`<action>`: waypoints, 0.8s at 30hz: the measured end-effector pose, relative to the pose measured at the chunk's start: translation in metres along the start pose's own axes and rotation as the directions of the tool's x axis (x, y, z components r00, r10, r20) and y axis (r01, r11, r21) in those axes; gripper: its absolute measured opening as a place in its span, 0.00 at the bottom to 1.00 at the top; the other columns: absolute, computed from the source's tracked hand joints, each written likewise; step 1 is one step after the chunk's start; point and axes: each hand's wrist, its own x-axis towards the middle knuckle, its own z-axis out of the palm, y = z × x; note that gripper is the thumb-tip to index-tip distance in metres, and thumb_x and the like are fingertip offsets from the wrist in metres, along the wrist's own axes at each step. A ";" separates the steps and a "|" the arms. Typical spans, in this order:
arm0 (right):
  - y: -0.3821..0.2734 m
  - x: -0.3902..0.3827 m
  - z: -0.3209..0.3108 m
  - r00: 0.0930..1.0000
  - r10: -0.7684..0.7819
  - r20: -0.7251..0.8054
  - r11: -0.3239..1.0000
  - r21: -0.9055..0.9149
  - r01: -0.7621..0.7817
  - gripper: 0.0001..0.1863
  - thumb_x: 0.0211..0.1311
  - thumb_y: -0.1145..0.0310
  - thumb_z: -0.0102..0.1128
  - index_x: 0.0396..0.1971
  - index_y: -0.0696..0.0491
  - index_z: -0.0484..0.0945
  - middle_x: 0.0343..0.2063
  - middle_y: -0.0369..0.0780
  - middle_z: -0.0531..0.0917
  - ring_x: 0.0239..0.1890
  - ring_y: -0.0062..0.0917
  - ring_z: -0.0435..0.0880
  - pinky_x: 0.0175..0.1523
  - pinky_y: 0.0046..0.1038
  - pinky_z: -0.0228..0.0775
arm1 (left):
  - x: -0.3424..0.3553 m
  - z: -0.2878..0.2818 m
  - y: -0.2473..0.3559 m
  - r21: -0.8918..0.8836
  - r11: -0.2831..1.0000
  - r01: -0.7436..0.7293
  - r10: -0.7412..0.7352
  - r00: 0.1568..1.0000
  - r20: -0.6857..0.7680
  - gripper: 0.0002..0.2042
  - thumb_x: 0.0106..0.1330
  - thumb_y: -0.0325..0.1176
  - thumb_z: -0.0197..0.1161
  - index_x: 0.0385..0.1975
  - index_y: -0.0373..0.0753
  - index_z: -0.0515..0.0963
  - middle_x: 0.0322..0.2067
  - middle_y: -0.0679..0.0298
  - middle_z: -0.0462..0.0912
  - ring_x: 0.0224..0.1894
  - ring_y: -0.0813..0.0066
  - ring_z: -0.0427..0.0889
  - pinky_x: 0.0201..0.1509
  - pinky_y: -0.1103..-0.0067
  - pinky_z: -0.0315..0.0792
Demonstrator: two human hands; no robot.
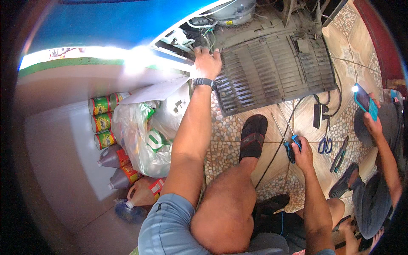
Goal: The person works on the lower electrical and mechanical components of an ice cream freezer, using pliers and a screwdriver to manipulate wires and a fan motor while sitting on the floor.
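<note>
My left hand (207, 63), with a dark braided band at the wrist, reaches to the opened lower compartment of a blue-sided appliance (97, 25). Its fingers bend down beside thin wires (208, 36) at the inner edge of a dusty black slatted panel (272, 68); the fingertips are hidden. Low over the floor, my right hand (303, 154) is closed around a blue-handled screwdriver (296, 142). Right beside it is a second screwdriver (290, 153) with a blue and black handle; whether my fingers also hold this one is unclear.
Another person's hand (374, 123) holds a teal phone (365, 102) with its light on. Blue-handled scissors (325, 145), pliers (339, 157) and a black plug and cord (318, 115) lie on the tiles. Plastic bags (142, 131), cans (102, 122) and jugs (123, 177) stand left.
</note>
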 end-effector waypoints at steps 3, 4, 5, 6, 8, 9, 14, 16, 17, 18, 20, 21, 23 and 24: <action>0.006 -0.004 0.000 0.999 -0.042 -0.033 0.998 -0.057 0.040 0.21 0.63 0.62 0.59 0.51 0.58 0.71 0.48 0.51 0.75 0.52 0.47 0.74 0.57 0.40 0.67 | 0.000 -0.005 -0.005 0.036 0.999 -0.037 0.037 0.999 -0.004 0.22 0.65 0.45 0.58 0.44 0.28 0.77 0.52 0.40 0.72 0.54 0.43 0.74 0.58 0.60 0.70; 0.007 -0.006 0.000 0.997 -0.060 -0.048 0.995 -0.078 0.056 0.21 0.62 0.63 0.60 0.51 0.58 0.71 0.48 0.50 0.75 0.53 0.46 0.74 0.57 0.40 0.66 | -0.002 -0.005 -0.006 0.041 0.998 -0.038 0.038 0.999 -0.004 0.22 0.65 0.45 0.58 0.44 0.28 0.77 0.52 0.40 0.72 0.55 0.43 0.74 0.59 0.60 0.69; 0.008 -0.007 0.000 0.995 -0.079 -0.064 0.993 -0.098 0.073 0.21 0.61 0.65 0.61 0.51 0.57 0.71 0.47 0.50 0.74 0.53 0.46 0.73 0.58 0.39 0.66 | -0.002 -0.006 -0.007 0.047 0.998 -0.041 0.042 0.999 -0.006 0.21 0.65 0.44 0.57 0.44 0.28 0.77 0.53 0.39 0.72 0.55 0.43 0.73 0.60 0.60 0.69; 0.009 -0.007 0.001 0.993 -0.091 -0.076 0.990 -0.111 0.082 0.21 0.60 0.67 0.62 0.52 0.57 0.70 0.47 0.49 0.74 0.52 0.46 0.73 0.58 0.39 0.65 | -0.001 -0.006 -0.007 0.053 0.998 -0.045 0.045 0.999 -0.008 0.21 0.65 0.44 0.57 0.44 0.28 0.77 0.54 0.38 0.72 0.56 0.43 0.73 0.61 0.60 0.68; 0.011 -0.009 0.002 0.989 -0.112 -0.100 0.986 -0.137 0.098 0.23 0.57 0.70 0.63 0.52 0.57 0.70 0.47 0.49 0.73 0.52 0.45 0.72 0.58 0.39 0.65 | 0.000 -0.005 -0.009 0.022 0.998 -0.055 0.056 0.998 -0.010 0.22 0.65 0.43 0.58 0.44 0.26 0.77 0.52 0.38 0.73 0.57 0.43 0.72 0.62 0.62 0.66; 0.013 -0.010 0.004 0.988 -0.113 -0.100 0.986 -0.135 0.099 0.23 0.57 0.71 0.63 0.53 0.56 0.70 0.47 0.49 0.73 0.52 0.45 0.72 0.57 0.39 0.65 | 0.000 -0.006 -0.011 0.008 0.999 -0.053 0.053 0.998 -0.019 0.22 0.65 0.44 0.58 0.44 0.26 0.77 0.51 0.38 0.74 0.57 0.44 0.72 0.63 0.62 0.66; 0.018 -0.012 0.012 0.986 -0.111 -0.125 0.983 -0.158 0.090 0.26 0.55 0.75 0.64 0.55 0.55 0.68 0.47 0.47 0.72 0.51 0.44 0.72 0.57 0.40 0.64 | -0.002 -0.006 -0.015 0.013 0.997 -0.071 0.072 0.995 -0.070 0.23 0.64 0.43 0.59 0.44 0.25 0.78 0.49 0.39 0.76 0.56 0.44 0.73 0.63 0.63 0.65; 0.017 -0.014 0.011 0.977 -0.138 -0.162 0.980 -0.163 0.111 0.26 0.55 0.75 0.64 0.55 0.55 0.69 0.46 0.47 0.72 0.51 0.44 0.72 0.57 0.41 0.64 | -0.007 -0.005 -0.013 0.030 0.995 -0.092 0.095 0.991 -0.099 0.21 0.62 0.41 0.59 0.44 0.25 0.78 0.50 0.40 0.76 0.56 0.45 0.73 0.64 0.63 0.65; 0.016 -0.014 0.012 0.972 -0.155 -0.179 0.979 -0.161 0.126 0.26 0.55 0.75 0.64 0.55 0.55 0.69 0.46 0.47 0.72 0.51 0.44 0.71 0.57 0.41 0.64 | -0.007 -0.007 -0.018 0.046 0.993 -0.110 0.115 0.987 -0.109 0.21 0.62 0.40 0.58 0.44 0.25 0.78 0.49 0.40 0.76 0.56 0.45 0.73 0.64 0.64 0.65; 0.016 -0.013 0.013 0.972 -0.155 -0.176 0.978 -0.169 0.126 0.26 0.55 0.75 0.64 0.55 0.54 0.69 0.46 0.47 0.72 0.51 0.44 0.71 0.57 0.41 0.64 | -0.007 -0.009 -0.023 0.062 0.990 -0.129 0.135 0.984 -0.119 0.21 0.61 0.39 0.58 0.44 0.25 0.79 0.49 0.40 0.76 0.56 0.45 0.73 0.64 0.64 0.65; 0.021 -0.012 0.014 0.974 -0.149 -0.173 0.975 -0.192 0.115 0.26 0.54 0.75 0.64 0.55 0.54 0.69 0.46 0.47 0.72 0.51 0.44 0.71 0.57 0.41 0.64 | -0.006 -0.011 -0.025 0.089 0.985 -0.149 0.159 0.980 -0.123 0.19 0.59 0.37 0.58 0.44 0.27 0.79 0.49 0.42 0.77 0.56 0.47 0.74 0.64 0.65 0.66; 0.023 -0.012 0.012 0.975 -0.141 -0.172 0.976 -0.190 0.107 0.26 0.54 0.75 0.64 0.55 0.54 0.70 0.46 0.47 0.72 0.52 0.44 0.71 0.57 0.41 0.64 | -0.008 -0.012 -0.021 0.059 0.988 -0.140 0.146 0.983 -0.109 0.19 0.59 0.37 0.58 0.44 0.27 0.80 0.49 0.43 0.77 0.56 0.48 0.74 0.63 0.65 0.66; 0.024 -0.013 0.008 0.977 -0.134 -0.168 0.978 -0.180 0.104 0.25 0.54 0.75 0.64 0.54 0.53 0.70 0.47 0.46 0.72 0.52 0.44 0.71 0.57 0.41 0.64 | -0.008 -0.015 -0.018 0.048 0.989 -0.143 0.146 0.987 -0.067 0.19 0.60 0.37 0.59 0.44 0.29 0.80 0.50 0.44 0.77 0.56 0.49 0.74 0.63 0.66 0.66; 0.025 -0.013 0.009 0.978 -0.127 -0.167 0.980 -0.173 0.098 0.25 0.54 0.75 0.64 0.54 0.53 0.71 0.46 0.46 0.72 0.52 0.44 0.71 0.57 0.41 0.64 | -0.007 -0.017 -0.019 0.042 0.988 -0.151 0.154 0.986 -0.059 0.19 0.60 0.37 0.59 0.44 0.29 0.80 0.50 0.44 0.77 0.56 0.49 0.74 0.63 0.66 0.66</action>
